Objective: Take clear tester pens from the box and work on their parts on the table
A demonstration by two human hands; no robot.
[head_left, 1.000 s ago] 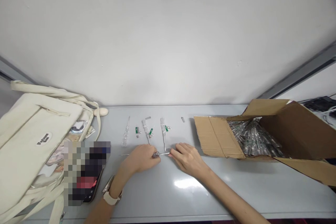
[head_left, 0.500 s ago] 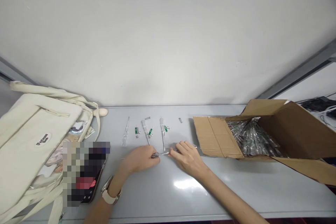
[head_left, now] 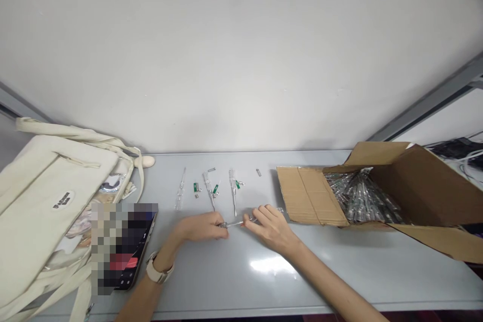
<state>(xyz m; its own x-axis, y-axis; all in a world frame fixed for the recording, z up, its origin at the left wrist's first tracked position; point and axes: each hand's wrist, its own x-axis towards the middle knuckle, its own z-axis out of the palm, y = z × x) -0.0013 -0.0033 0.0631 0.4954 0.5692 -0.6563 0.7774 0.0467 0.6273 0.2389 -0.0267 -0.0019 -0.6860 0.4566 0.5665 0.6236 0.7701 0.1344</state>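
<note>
My left hand [head_left: 207, 226] is closed on the dark, ribbed end of a thin metal tool. Its shaft [head_left: 236, 223] runs across to my right hand [head_left: 269, 226], whose fingers are wrapped round a clear screwdriver-like piece; a clear tip shows past the knuckles. Beyond my hands, two clear testers [head_left: 233, 183] [head_left: 207, 181] lie with their metal blades toward me, and a clear empty body [head_left: 180, 193] lies to their left. Small green strips [head_left: 215, 189] and little metal parts [head_left: 196, 195] are scattered beside them. Two springs [head_left: 258, 172] [head_left: 212, 169] lie farther back.
An open cardboard box [head_left: 313, 196] full of clear testers [head_left: 364, 198] stands at the right, flaps spread. At the left are a cream bag [head_left: 45, 176] and a phone [head_left: 139, 246] on the grey table [head_left: 211, 282]. A wall rises behind.
My left hand has shifted slightly left and down, its wrist turned a little. My right hand keeps its hold nearly in place.
</note>
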